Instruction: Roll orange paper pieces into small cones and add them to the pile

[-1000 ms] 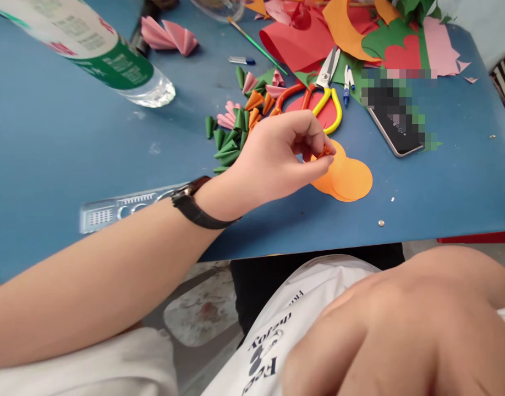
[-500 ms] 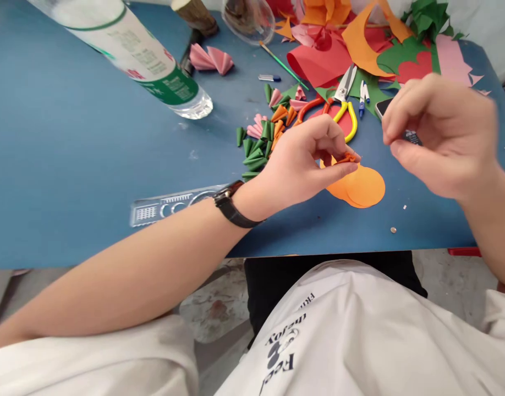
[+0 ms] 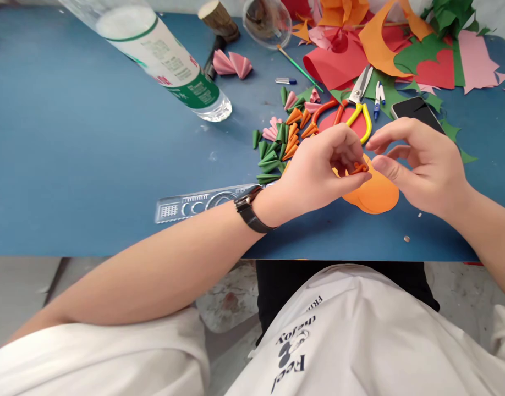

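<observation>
My left hand (image 3: 318, 173), with a dark watch on its wrist, pinches a small rolled orange paper piece (image 3: 358, 168) between thumb and fingers. My right hand (image 3: 417, 162) hovers just right of it, fingers curled and parted, its fingertips a short way from the piece and holding nothing. Both hands are above a few stacked orange paper circles (image 3: 376, 195) lying on the blue table (image 3: 91, 165). A heap of small green, orange and pink paper cones (image 3: 281, 140) lies just behind my left hand.
Yellow-handled scissors (image 3: 362, 104), a dark phone (image 3: 415, 110), pens and cut red, green, orange and pink paper crowd the far right. A water bottle (image 3: 165, 55) lies at the far left-centre. A clear ruler (image 3: 198, 202) is near the front edge.
My right hand rose from my lap and came down beside my left hand, close to the orange piece. The left hand kept its pinch. The view shifted, so the table scene sits further right.
</observation>
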### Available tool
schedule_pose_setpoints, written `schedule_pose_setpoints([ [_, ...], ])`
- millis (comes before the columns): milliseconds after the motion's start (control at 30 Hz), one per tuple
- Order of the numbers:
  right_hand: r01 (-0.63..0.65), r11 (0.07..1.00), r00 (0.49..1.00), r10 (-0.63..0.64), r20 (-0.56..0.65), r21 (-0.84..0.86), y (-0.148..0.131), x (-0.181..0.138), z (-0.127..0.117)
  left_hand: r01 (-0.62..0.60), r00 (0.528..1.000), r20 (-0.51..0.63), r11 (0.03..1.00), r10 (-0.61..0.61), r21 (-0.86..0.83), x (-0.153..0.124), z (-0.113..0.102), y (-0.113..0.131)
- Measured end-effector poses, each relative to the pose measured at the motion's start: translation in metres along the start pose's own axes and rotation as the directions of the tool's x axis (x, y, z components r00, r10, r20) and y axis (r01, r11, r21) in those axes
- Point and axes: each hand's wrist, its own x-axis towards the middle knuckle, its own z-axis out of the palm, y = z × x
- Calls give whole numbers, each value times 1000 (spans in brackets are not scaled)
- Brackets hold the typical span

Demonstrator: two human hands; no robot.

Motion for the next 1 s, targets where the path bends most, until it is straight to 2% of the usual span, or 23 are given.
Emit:
schedule_pose_setpoints([
  [100, -126, 987, 992, 122, 44, 99, 14, -5, 5, 50, 999, 16, 997, -50, -54, 1, -1, 0],
  [167, -142, 983, 984, 128, 123, 116, 22, -7, 10, 76, 997, 17, 993, -74, -94, 2, -2, 0],
  [200, -162, 981, 981, 147, 126, 110, 23, -8, 12, 83, 997, 11, 991, -83, -109, 2, -2, 0],
  [333, -131, 990, 989, 127, 77, 50, 19, -9, 10, 94, 995, -29, 983, -100, -156, 3, -1, 1],
  [500, -39, 991, 988, 58, 142, -127, 16, -6, -4, 112, 984, -108, 968, -139, -226, 6, -2, 4],
  [600, -30, 986, 993, 48, 104, -166, 21, -4, -10, 123, 973, -155, 952, -171, -279, 9, -5, 3],
  [700, -50, 984, 997, 60, 52, -172, 24, -1, -13, 184, 959, -151, 934, -239, -305, 10, -7, -1],
  [933, -94, 987, 996, 94, -9, -129, 21, -2, -6, 263, 949, -75, 897, -307, -356, 9, -5, -3],
  [1000, -35, 989, 999, 34, -12, -144, 20, -3, -3, 267, 953, -33, 886, -301, -379, 7, -3, -1],
])
